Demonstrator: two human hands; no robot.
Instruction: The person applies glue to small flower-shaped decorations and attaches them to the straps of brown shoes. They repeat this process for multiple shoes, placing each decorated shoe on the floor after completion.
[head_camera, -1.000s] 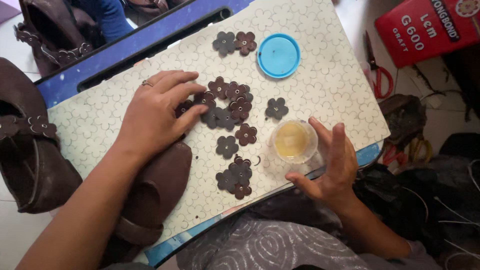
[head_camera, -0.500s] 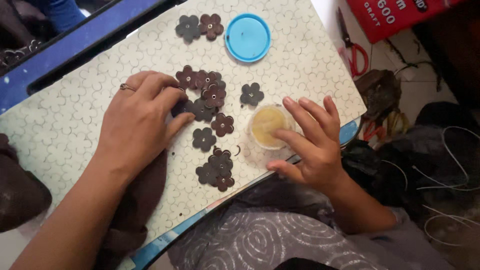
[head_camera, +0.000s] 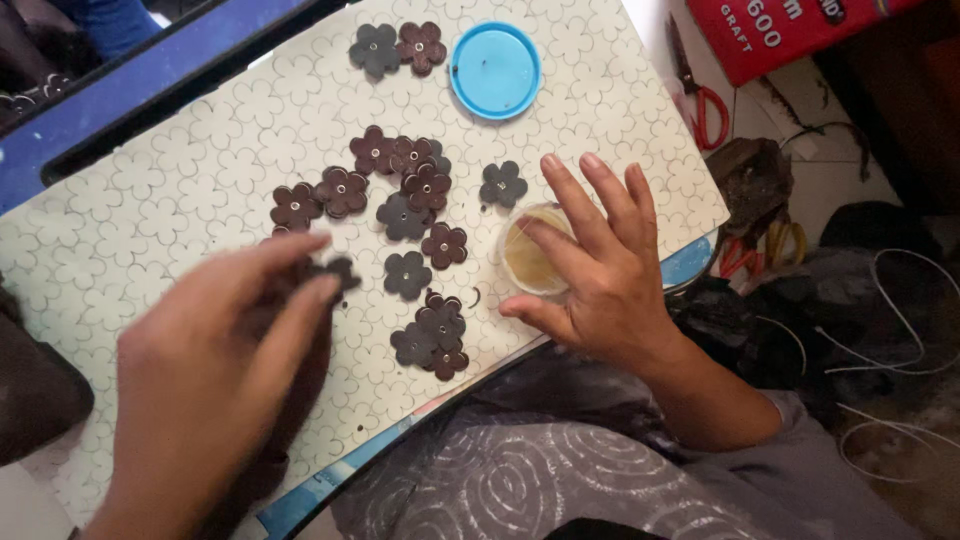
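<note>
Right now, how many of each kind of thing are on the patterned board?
Leather flowers: about 16, some overlap
Blue lid: 1
Clear jar: 1
Total: about 18

Fifteen dark brown flower-shaped leather pieces (head_camera: 426, 186) can be counted, some overlapping. There is one round blue plastic lid (head_camera: 495, 70), one small clear jar of yellowish glue (head_camera: 530, 255), and one red-handled pair of scissors (head_camera: 708, 105).
</note>
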